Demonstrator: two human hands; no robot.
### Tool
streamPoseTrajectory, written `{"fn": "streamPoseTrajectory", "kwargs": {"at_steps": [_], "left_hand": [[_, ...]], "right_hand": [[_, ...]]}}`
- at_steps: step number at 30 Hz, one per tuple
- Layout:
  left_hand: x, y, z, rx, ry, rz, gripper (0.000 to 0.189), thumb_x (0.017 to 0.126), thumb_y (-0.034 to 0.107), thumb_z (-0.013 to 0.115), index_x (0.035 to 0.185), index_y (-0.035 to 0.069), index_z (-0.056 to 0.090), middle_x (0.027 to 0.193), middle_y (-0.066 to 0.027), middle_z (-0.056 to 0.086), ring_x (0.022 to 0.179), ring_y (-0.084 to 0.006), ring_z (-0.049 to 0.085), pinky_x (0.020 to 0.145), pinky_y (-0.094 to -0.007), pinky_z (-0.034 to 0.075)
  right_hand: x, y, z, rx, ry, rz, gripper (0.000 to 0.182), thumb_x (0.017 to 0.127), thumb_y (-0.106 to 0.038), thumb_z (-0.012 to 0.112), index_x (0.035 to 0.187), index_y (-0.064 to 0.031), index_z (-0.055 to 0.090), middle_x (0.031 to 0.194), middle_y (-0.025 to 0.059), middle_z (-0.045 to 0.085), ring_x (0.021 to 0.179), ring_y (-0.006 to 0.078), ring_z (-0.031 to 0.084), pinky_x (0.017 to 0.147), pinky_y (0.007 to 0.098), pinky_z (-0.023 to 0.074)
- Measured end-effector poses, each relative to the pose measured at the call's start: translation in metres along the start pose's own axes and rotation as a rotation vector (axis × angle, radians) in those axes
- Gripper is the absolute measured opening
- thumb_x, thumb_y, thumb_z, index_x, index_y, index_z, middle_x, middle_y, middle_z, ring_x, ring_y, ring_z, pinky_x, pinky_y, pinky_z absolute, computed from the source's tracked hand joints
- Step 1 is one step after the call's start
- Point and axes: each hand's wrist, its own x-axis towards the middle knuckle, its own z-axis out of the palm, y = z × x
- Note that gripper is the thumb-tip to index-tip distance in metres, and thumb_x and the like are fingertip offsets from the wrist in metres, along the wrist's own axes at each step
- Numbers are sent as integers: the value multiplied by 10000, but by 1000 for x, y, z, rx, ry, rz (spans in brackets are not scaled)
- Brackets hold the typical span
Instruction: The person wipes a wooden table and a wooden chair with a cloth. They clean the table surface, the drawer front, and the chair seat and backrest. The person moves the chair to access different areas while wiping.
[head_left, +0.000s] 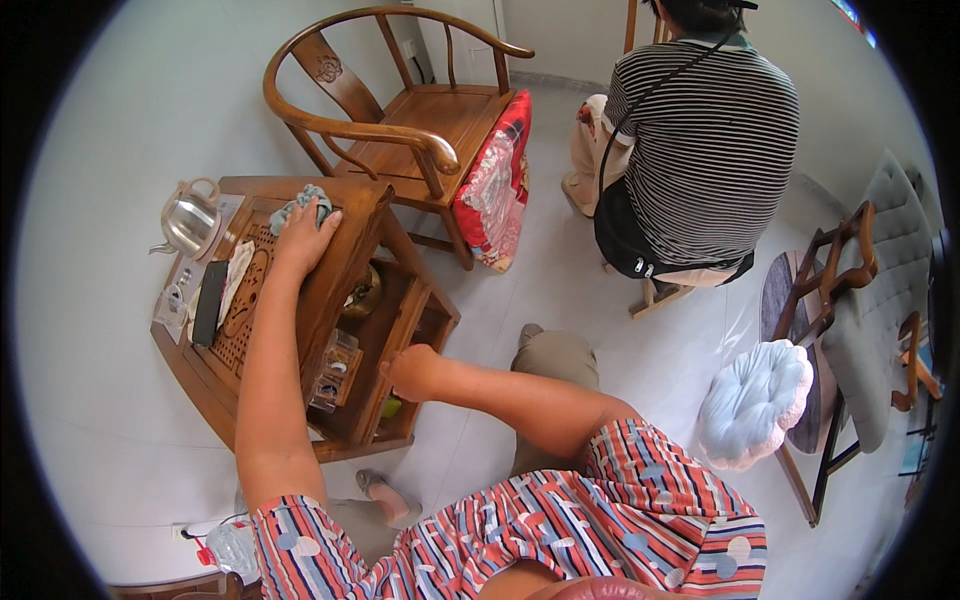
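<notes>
My left hand (306, 238) presses on a crumpled grey-green cloth (304, 207) at the far end of a wooden tea table (330, 262), its fingers spread over the cloth. Near that arm, a dark oblong case (209, 303) lies over a pale cloth (238, 271) on the perforated tea tray top. A steel kettle (190, 221) stands along the wall side, with a clear glass cup (172, 305) closer to me. My right hand (417, 373) is curled into a fist by the edge of the lower shelf (389, 360); its fingertips are hidden, so contact is unclear.
Beyond the table stands a wooden armchair (442, 112) with a red patterned cushion (495, 187) against its front. A person (705, 142) sits on a low stool, back turned. Glass cups (334, 367) occupy the shelf. To the right are a blue cushion (757, 405) and a grey upholstered chair (870, 345).
</notes>
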Motion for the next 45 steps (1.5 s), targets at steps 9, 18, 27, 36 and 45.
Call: {"fn": "streamPoseTrajectory", "kwargs": {"at_steps": [9,18,27,36,45], "left_hand": [[-65,31,-7,-64,56,170,786,932,613,576,1545,156,396,1587,-208,356,1445,-402,342,1179,-459,312],[-154,11,-14,-48,129,299,821,845,418,757,1536,173,387,1569,-205,373,1444,-388,337,1181,-479,309],[-213,5,-22,20,135,356,839,816,349,788,1531,175,386,1552,-183,396,1446,-363,347,1167,-473,336],[-96,22,5,38,231,430,835,848,458,736,1529,141,371,1571,-196,378,1455,-361,350,1168,-481,332],[0,71,30,16,365,367,555,1026,493,465,1490,188,469,1558,-155,420,1427,-341,398,1166,-466,332]], "right_hand": [[7,3,-2,-17,-107,21,374,906,-196,552,1232,-38,644,1042,147,746,924,344,736,674,480,579],[4,-5,-24,30,-166,1,351,910,-185,543,1204,-26,648,1034,157,743,945,345,726,729,472,573],[-5,6,8,53,-4,-36,374,858,-278,669,1126,-27,603,942,182,700,841,360,705,710,474,561],[-6,8,3,70,-31,-12,374,852,-263,667,1113,-5,593,925,173,695,864,356,695,706,477,551],[1,-5,-4,66,-101,-11,334,876,-233,615,1136,-23,599,938,159,716,880,348,704,718,463,549]]}}
